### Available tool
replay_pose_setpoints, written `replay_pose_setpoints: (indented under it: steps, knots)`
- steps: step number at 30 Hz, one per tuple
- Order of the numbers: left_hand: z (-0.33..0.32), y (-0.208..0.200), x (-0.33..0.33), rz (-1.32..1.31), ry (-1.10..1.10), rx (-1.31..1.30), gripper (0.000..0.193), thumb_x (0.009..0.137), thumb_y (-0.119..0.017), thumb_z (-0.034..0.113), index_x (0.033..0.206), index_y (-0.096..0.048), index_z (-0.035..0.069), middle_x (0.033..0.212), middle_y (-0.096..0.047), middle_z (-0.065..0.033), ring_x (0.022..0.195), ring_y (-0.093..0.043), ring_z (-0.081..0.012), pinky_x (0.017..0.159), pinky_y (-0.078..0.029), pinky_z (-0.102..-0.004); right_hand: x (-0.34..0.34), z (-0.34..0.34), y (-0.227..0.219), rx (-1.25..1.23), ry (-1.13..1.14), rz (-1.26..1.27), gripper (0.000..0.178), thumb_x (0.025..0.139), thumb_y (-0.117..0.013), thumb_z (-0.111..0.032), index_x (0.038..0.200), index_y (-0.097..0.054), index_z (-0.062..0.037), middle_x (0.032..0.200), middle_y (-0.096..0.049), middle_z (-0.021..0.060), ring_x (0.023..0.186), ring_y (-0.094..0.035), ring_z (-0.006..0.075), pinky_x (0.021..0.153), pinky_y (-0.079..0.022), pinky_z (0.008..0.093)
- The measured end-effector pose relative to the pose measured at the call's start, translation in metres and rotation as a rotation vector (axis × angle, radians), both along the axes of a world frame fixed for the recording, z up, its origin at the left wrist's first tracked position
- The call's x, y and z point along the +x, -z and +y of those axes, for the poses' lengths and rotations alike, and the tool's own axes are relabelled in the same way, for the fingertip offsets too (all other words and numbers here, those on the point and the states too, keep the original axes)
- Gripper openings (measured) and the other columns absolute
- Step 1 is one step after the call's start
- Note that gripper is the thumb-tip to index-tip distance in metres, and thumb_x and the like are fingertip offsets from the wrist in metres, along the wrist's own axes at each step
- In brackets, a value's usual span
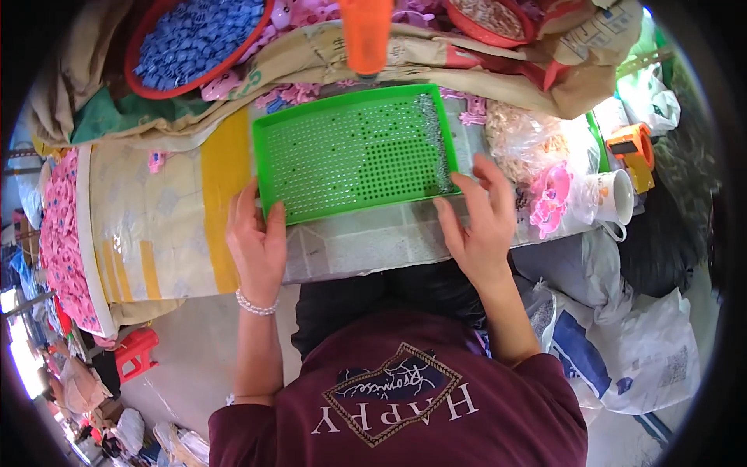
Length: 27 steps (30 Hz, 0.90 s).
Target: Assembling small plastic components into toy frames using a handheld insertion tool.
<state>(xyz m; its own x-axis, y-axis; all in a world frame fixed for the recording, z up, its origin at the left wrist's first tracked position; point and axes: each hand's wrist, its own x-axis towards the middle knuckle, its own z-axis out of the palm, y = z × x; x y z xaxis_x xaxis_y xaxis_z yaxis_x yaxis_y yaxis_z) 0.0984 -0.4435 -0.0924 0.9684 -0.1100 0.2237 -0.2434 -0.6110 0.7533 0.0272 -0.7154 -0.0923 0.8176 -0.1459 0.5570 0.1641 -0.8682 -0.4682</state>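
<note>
Hold the green tray (315, 159), likely light, stiff and slick, by the rim (262, 159) between left grip (258, 245) pinching its corner and loosely spread right grip (484, 233).

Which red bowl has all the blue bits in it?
The red bowl at the upper left, piled with blue pieces; the other red bowl, farther right, looks smaller and holds brownish bits.

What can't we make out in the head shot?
All in the head view:
Left hand: palm side hidden by the hand itself, so its grip on the green tray is unclear.
Silvery pieces in the tray: too small to tell their shape.
Orange object: top cut off by the upper edge.
Blue pieces: lower ones hidden under those above.
</note>
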Motion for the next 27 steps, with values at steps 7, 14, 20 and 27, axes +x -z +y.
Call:
replay_pose_setpoints:
  steps: [7, 14, 20, 27]
  knots:
    - [-0.018, 0.000, -0.011, -0.057, -0.091, 0.009, 0.034, 0.083, -0.053, -0.006, 0.117, -0.053, -0.006, 0.092, -0.056, -0.0102, 0.070, -0.052, -0.0120, 0.058, -0.044, -0.0248, 0.003, -0.012, 0.018, 0.157, 0.015, 0.059, 0.027, 0.071, -0.076, -0.014, 0.091, -0.061, -0.0021, 0.102, -0.060, 0.0156, 0.083, -0.060, 0.0303, 0.069, -0.051, 0.0363]
    - [-0.017, 0.006, -0.022, 0.005, -0.144, -0.009, 0.036, 0.087, -0.054, -0.002, 0.123, -0.052, -0.004, 0.096, -0.055, -0.0077, 0.071, -0.049, -0.0107, 0.061, -0.043, -0.0231, 0.003, -0.019, 0.018, 0.140, -0.035, 0.054, 0.026, 0.071, -0.076, -0.016, 0.087, -0.060, -0.0032, 0.100, -0.059, 0.0152, 0.085, -0.059, 0.0308, 0.068, -0.052, 0.0368]
    - [-0.009, 0.009, -0.031, 0.052, -0.126, -0.043, 0.038, 0.089, -0.056, 0.006, 0.125, -0.050, -0.004, 0.106, -0.055, -0.0115, 0.081, -0.053, -0.0143, 0.067, -0.045, -0.0256, -0.003, -0.020, 0.019, 0.174, -0.059, 0.027, 0.032, 0.072, -0.074, -0.013, 0.099, -0.058, -0.0014, 0.104, -0.058, 0.0176, 0.090, -0.059, 0.0327, 0.073, -0.051, 0.0381]
    - [-0.006, 0.010, -0.064, -0.436, -0.115, 0.279, 0.044, 0.081, -0.066, 0.014, 0.118, -0.052, -0.004, 0.116, -0.054, -0.0221, 0.102, -0.054, -0.0368, 0.083, -0.048, -0.0395, -0.029, -0.025, 0.020, 0.159, -0.166, -0.102, 0.029, 0.072, -0.069, -0.006, 0.097, -0.059, 0.0021, 0.087, -0.062, 0.0187, 0.073, -0.061, 0.0313, 0.064, -0.051, 0.0358]
